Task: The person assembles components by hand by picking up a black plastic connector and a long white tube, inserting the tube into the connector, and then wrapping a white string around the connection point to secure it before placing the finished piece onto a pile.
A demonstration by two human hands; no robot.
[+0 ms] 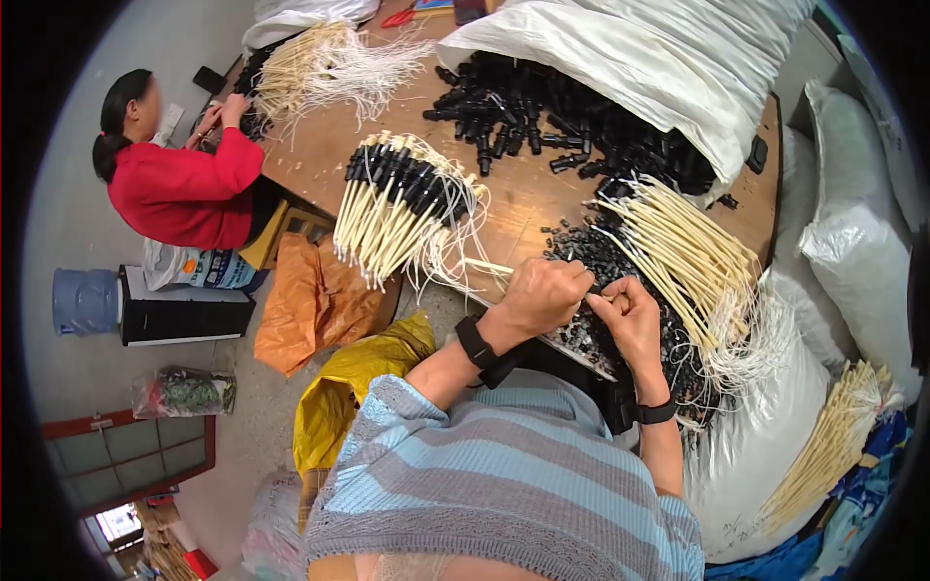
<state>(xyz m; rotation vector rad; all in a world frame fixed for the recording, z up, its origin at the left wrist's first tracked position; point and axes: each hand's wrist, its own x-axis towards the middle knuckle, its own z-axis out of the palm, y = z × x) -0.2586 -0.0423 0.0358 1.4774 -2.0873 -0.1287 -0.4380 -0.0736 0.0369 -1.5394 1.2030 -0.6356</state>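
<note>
My left hand (548, 292) is closed around a thin cream rod (488, 266), whose end sticks out to the left of the fist. Close beside it, my right hand (632, 318) pinches at a small dark piece (594, 290) between the two hands; its exact shape is too small to make out. Under and around the hands lies a heap of small black parts (573, 242). A bundle of cream rods (688, 266) with white strings rests on the right of this heap. To the left, a stack of rods with black sleeves (397, 198) lies at the table edge.
A white sack (620, 58) spills black connectors (523, 107) onto the wooden table (513, 198). Another person in red (189, 189) works at the far left beside more stringed rods (310, 73). Yellow (358, 387) and orange (315, 300) bags stand left; full sacks (862, 223) crowd the right.
</note>
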